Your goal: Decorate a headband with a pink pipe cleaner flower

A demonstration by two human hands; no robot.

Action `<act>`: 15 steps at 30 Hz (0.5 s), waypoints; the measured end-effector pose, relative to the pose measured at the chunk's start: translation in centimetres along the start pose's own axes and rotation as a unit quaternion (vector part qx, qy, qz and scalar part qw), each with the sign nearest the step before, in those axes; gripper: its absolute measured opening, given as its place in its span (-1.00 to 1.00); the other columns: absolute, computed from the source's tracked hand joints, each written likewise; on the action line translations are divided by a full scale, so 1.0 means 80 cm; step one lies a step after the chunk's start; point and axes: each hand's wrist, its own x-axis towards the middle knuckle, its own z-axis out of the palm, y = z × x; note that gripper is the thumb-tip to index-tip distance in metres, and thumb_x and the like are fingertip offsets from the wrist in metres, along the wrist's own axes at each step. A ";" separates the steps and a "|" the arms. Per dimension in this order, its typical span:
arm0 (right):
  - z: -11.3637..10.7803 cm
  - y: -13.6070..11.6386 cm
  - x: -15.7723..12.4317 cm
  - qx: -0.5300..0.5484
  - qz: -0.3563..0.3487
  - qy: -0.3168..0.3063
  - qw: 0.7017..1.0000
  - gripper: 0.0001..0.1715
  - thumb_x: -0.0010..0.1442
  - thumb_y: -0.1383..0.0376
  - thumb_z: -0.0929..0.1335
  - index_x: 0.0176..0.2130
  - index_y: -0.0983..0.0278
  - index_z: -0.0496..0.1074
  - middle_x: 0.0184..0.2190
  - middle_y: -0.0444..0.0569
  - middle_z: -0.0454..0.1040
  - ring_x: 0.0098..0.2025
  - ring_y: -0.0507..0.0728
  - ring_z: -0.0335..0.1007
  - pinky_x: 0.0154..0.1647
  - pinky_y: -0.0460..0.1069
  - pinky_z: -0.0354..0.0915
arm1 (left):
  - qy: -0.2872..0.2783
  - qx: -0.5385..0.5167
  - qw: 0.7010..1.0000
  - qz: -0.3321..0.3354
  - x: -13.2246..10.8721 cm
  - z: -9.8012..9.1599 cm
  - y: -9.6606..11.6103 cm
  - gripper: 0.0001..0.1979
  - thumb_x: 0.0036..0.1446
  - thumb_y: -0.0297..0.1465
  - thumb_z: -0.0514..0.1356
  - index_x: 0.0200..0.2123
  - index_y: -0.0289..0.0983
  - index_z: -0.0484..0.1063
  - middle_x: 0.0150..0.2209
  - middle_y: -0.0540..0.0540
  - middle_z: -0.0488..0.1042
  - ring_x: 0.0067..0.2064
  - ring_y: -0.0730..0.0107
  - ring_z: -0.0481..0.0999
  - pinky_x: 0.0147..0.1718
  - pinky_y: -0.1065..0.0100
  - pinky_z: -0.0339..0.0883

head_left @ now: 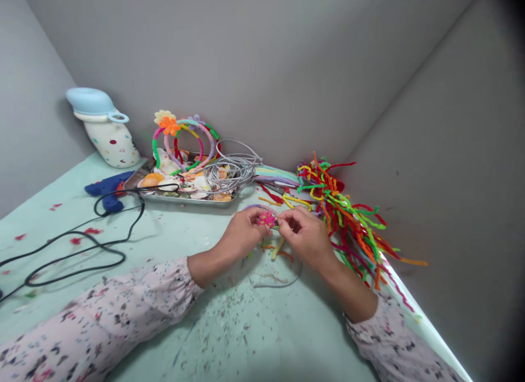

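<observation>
A small pink pipe-cleaner flower with yellow specks sits between my hands, above the middle of the table. My left hand pinches it from the left side with thumb and fingers. At the flower's right edge, my right hand is closed in a pinch; what lies between those fingertips is too small to make out. Just beneath the hands are short yellow and orange pipe-cleaner pieces. A bent grey wire rests nearer to me on the table.
Behind stands a metal tray with shells, looped pipe-cleaner headbands and a grey wire coil. Many pipe cleaners heap up at right. Leftward are a blue glue gun, its black cord and a bottle. Grey walls enclose the table.
</observation>
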 end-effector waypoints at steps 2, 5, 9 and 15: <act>0.001 -0.001 -0.003 -0.033 -0.038 -0.001 0.999 -0.87 0.13 0.37 0.29 -0.36 0.27 0.46 -0.40 -0.07 0.42 -0.42 0.04 0.30 -0.34 -0.08 0.23 | -0.001 0.009 1.000 0.007 -0.002 0.002 0.001 -0.78 -0.07 -0.54 0.20 -0.28 -0.31 0.52 -0.35 -0.12 0.52 -0.38 0.40 0.44 -0.43 0.41 0.31; 0.003 0.000 -0.005 -0.070 -0.062 -0.003 0.996 -0.85 0.15 0.37 0.27 -0.33 0.26 0.45 -0.38 -0.05 0.42 -0.38 0.06 0.32 -0.31 -0.07 0.22 | -0.005 0.024 1.000 0.016 -0.004 0.004 0.002 -0.82 -0.03 -0.52 0.18 -0.30 -0.32 0.51 -0.36 -0.12 0.52 -0.37 0.39 0.45 -0.39 0.39 0.32; 0.003 0.000 -0.005 -0.078 -0.048 0.003 0.996 -0.87 0.14 0.36 0.28 -0.34 0.26 0.44 -0.38 -0.05 0.40 -0.39 0.06 0.31 -0.33 -0.07 0.21 | -0.005 0.022 1.000 0.015 -0.005 0.005 0.004 -0.83 -0.04 -0.52 0.19 -0.31 -0.31 0.51 -0.38 -0.09 0.52 -0.38 0.40 0.45 -0.38 0.39 0.33; 0.002 -0.003 0.000 -0.024 0.042 0.004 0.999 -0.94 0.04 0.36 0.31 -0.42 0.26 0.41 -0.42 -0.09 0.40 -0.45 0.04 0.30 -0.36 -0.06 0.22 | 0.006 -0.003 1.000 -0.006 -0.008 0.008 0.011 -0.86 -0.05 -0.56 0.17 -0.36 -0.31 0.48 -0.41 -0.05 0.50 -0.39 0.44 0.47 -0.38 0.42 0.36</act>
